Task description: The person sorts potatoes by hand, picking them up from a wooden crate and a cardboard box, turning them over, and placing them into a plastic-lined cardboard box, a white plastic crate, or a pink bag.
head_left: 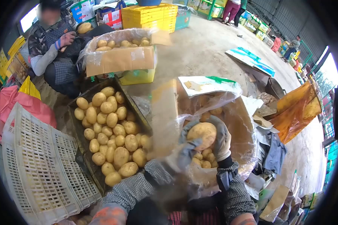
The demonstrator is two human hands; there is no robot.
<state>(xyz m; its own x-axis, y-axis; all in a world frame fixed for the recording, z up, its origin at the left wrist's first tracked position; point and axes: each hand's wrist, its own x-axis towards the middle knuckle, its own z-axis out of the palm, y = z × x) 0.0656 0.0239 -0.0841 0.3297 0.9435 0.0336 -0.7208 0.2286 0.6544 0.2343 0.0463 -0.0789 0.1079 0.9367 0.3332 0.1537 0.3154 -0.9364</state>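
Note:
A large potato (202, 135) is held between my two gloved hands, above an open cardboard box (164, 120). My left hand (186, 142) presses its left side with bent fingers, slightly blurred. Around its right side my right hand (222, 137) is closed. Clear plastic (229, 99) lines the box, and smaller potatoes (205, 159) lie inside below my hands. Left of the box stands a dark crate (76, 133) heaped with potatoes (112, 120).
A white perforated crate (37, 161) leans at the left. Behind, another person (50, 48) sits beside a cardboard box (114, 62) of potatoes. Yellow crates (150, 17) are stacked at the back. Cardboard scraps and an orange plastic-lined box (298, 112) lie at right.

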